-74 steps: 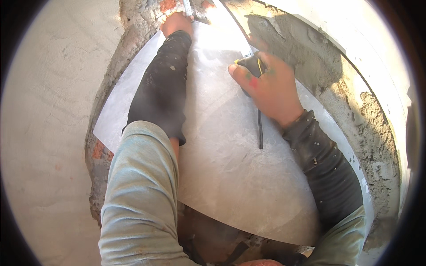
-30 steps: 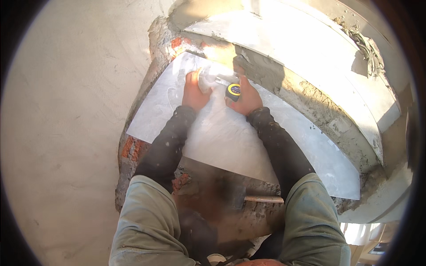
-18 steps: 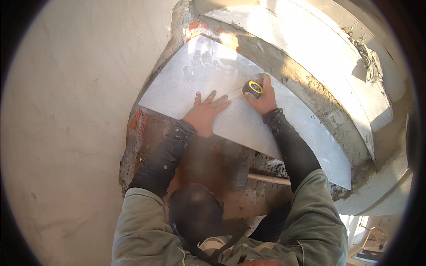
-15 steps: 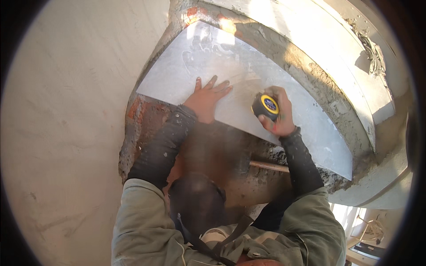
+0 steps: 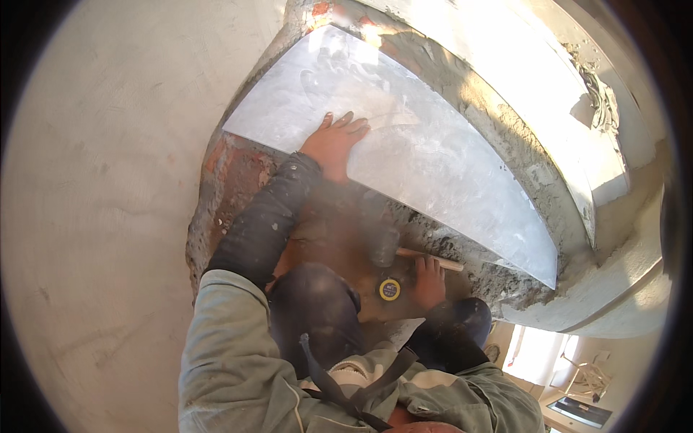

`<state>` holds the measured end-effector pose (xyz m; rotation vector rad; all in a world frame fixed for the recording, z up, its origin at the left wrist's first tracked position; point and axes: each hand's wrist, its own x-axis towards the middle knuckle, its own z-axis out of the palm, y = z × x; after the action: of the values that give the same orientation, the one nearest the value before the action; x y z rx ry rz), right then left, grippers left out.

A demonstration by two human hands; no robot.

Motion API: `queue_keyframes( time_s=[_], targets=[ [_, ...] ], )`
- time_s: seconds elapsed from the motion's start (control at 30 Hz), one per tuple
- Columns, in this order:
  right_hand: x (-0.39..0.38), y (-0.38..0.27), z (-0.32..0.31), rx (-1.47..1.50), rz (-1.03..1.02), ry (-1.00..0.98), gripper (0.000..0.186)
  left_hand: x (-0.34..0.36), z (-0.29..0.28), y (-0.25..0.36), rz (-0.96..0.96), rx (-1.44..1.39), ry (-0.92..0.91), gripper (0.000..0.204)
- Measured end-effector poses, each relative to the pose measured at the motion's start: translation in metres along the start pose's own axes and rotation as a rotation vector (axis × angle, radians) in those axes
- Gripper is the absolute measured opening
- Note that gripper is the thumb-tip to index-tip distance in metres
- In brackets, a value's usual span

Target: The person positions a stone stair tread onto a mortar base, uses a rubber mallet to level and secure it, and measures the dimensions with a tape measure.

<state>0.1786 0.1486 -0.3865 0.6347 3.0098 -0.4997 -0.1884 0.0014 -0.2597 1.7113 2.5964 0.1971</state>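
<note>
Head view, clock hours read from the middle of the frame: nearest, the person's grey-green jacket (image 5: 433,393) fills the lower edge from five to seven o'clock, with a dark-clad left knee (image 5: 314,307) toward seven and a right knee (image 5: 468,323) between four and five. Between the knees, at five o'clock, the tape measure (image 5: 390,289) sits with its yellow-ringed round face upward, apart from both hands. Just beside it, toward its three o'clock, is the right hand (image 5: 430,283); its fingers point away from the body and reach the wooden handle of a mallet (image 5: 384,247), but whether they close around that handle I cannot tell. The mallet's dark, blurred head lies at the handle's nine o'clock end.

Farther out, at twelve o'clock, the left hand (image 5: 336,141) is spread open, palm down on the slab (image 5: 440,162), near its closer edge. That pale grey, curved slab stretches from a corner at ten o'clock to a pointed end between three and four. Rough red brick (image 5: 234,169) shows at ten, beside the smooth wall (image 5: 108,216) at nine. Beyond the slab runs a mortar band (image 5: 498,108), then a sunlit pale step (image 5: 520,68) and, at two, a crumpled cloth (image 5: 600,97).
</note>
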Motion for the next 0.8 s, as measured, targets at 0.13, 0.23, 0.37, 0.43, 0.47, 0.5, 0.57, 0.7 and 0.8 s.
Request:
queue_keyframes(
  time_s=[0.13, 0.23, 0.37, 0.43, 0.47, 0.5, 0.57, 0.7, 0.8],
  targets=[
    [0.015, 0.042, 0.007, -0.213, -0.074, 0.005, 0.049, 0.002, -0.002, 0.003, -0.032, -0.037, 0.011, 0.118],
    [0.026, 0.073, 0.013, -0.513, 0.013, 0.141, 0.037, 0.004, -0.006, 0.002, -0.012, -0.013, -0.003, 0.127],
    [0.039, 0.128, 0.011, -0.428, -0.22, 0.038, 0.022, 0.019, -0.017, -0.002, 0.026, 0.09, -0.137, 0.136],
    [0.026, 0.081, -0.032, -0.283, -0.23, -0.044, 0.025, 0.015, -0.021, -0.007, 0.012, 0.107, -0.196, 0.136],
    [0.018, 0.068, -0.055, -0.224, -0.222, -0.088, 0.029, 0.012, -0.023, -0.007, 0.01, 0.116, -0.226, 0.137],
    [0.011, 0.057, -0.079, -0.171, -0.207, -0.129, 0.032, 0.013, -0.021, -0.008, 0.019, 0.085, -0.194, 0.137],
    [0.004, 0.06, -0.086, -0.023, -0.298, -0.032, 0.038, 0.014, -0.018, -0.01, 0.037, 0.029, -0.13, 0.136],
    [0.021, 0.013, -0.145, 0.384, -0.451, 0.221, 0.042, 0.02, -0.01, -0.013, 0.061, 0.027, -0.11, 0.135],
    [0.092, -0.037, -0.204, 0.771, -0.359, 0.281, 0.033, 0.017, -0.013, -0.012, 0.048, 0.017, -0.119, 0.134]
  ],
)
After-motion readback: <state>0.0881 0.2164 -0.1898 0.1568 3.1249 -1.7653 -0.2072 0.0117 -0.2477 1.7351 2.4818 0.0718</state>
